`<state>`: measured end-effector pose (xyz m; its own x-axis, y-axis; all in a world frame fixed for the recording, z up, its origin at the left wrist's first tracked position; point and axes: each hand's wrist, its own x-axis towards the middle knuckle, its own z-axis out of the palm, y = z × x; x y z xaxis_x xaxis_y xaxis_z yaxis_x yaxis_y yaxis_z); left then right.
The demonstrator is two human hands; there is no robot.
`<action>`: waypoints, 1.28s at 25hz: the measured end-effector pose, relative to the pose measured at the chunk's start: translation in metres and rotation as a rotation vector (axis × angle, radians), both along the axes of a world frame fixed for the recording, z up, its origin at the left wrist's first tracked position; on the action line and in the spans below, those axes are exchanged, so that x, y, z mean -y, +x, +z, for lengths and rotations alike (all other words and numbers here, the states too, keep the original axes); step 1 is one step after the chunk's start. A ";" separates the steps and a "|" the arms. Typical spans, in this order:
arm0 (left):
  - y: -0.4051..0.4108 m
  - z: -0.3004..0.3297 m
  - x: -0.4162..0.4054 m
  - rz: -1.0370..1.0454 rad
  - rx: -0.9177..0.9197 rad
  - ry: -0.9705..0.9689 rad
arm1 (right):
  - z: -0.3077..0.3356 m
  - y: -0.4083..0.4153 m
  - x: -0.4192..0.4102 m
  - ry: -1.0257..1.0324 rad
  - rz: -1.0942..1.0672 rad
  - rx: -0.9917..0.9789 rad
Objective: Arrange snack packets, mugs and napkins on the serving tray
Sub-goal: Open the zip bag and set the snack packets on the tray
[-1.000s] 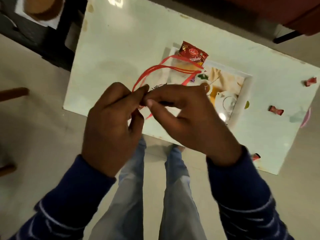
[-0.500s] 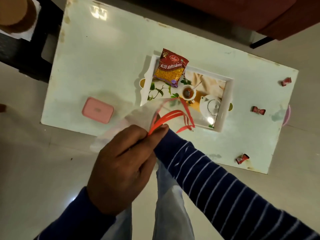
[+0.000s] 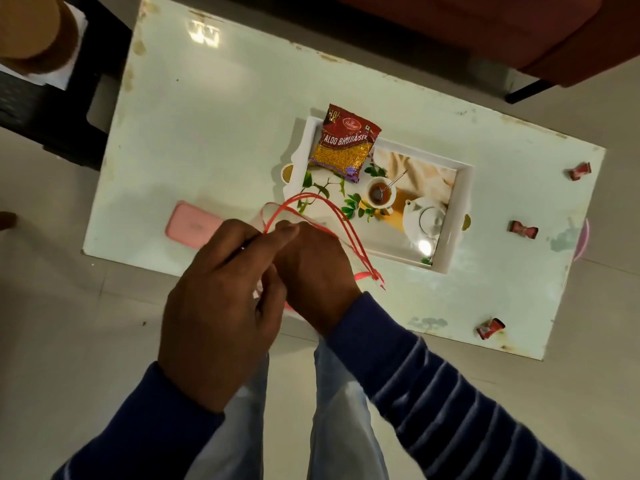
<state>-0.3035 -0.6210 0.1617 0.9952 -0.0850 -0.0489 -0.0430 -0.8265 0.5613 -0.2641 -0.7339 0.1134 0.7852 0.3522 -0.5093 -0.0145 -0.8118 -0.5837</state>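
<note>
A white serving tray [image 3: 462, 199] with a printed teapot picture lies on the pale table [image 3: 207, 126]. A red and yellow snack packet [image 3: 343, 143] rests across the tray's far left corner. Above the table's near edge, my left hand [image 3: 221, 306] pinches the red handles [image 3: 332, 216] of a clear plastic bag. My right hand [image 3: 311, 271] sits just behind the left, its fingers curled into the bag; what they hold is hidden.
A pink flat case [image 3: 192, 227] lies on the table's left part. Three small red wrapped sweets [image 3: 579, 172] [image 3: 523, 229] [image 3: 489, 328] are scattered at the right end. A red seat [image 3: 519, 32] stands beyond the table, a dark stand [image 3: 52, 98] at the far left.
The bag and both hands dropped from in front of the tray toward the table's near edge. My right hand went under the left and has come back up beside it.
</note>
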 end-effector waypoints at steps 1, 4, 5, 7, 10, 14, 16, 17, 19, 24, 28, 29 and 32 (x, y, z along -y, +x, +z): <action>0.005 -0.001 0.000 0.012 0.005 0.019 | 0.010 -0.002 0.006 -0.045 0.015 0.132; 0.016 0.000 -0.004 0.066 -0.048 0.000 | 0.039 -0.008 0.030 -0.198 0.076 0.381; 0.018 0.000 -0.005 0.085 -0.051 -0.002 | 0.046 -0.013 0.037 -0.210 0.047 0.428; 0.021 -0.004 -0.009 0.118 -0.048 0.007 | 0.061 -0.026 0.055 -0.130 -0.115 0.574; 0.022 -0.015 -0.013 0.145 -0.061 0.055 | 0.082 -0.024 0.091 0.101 -0.564 0.642; 0.016 -0.021 -0.021 0.162 -0.078 0.064 | 0.063 0.011 0.125 0.361 -1.019 0.341; 0.010 -0.021 -0.026 0.127 -0.043 0.054 | 0.032 0.028 0.128 0.395 -1.077 0.193; 0.006 -0.019 -0.027 0.111 -0.034 0.036 | 0.014 0.034 0.128 0.372 -1.083 0.155; -0.003 -0.015 -0.028 0.086 -0.021 0.027 | -0.020 0.044 0.124 0.395 -1.113 0.098; -0.021 -0.005 -0.032 0.106 -0.010 -0.076 | -0.083 0.050 0.100 0.453 -1.242 -0.114; -0.023 -0.006 -0.034 0.092 0.000 -0.118 | -0.104 0.058 0.096 0.035 -0.861 0.180; -0.022 -0.005 -0.035 0.086 -0.005 -0.122 | -0.106 0.064 0.098 -0.107 -0.677 0.285; -0.022 -0.005 -0.035 0.083 -0.013 -0.143 | -0.113 0.091 0.096 -0.386 -0.188 0.394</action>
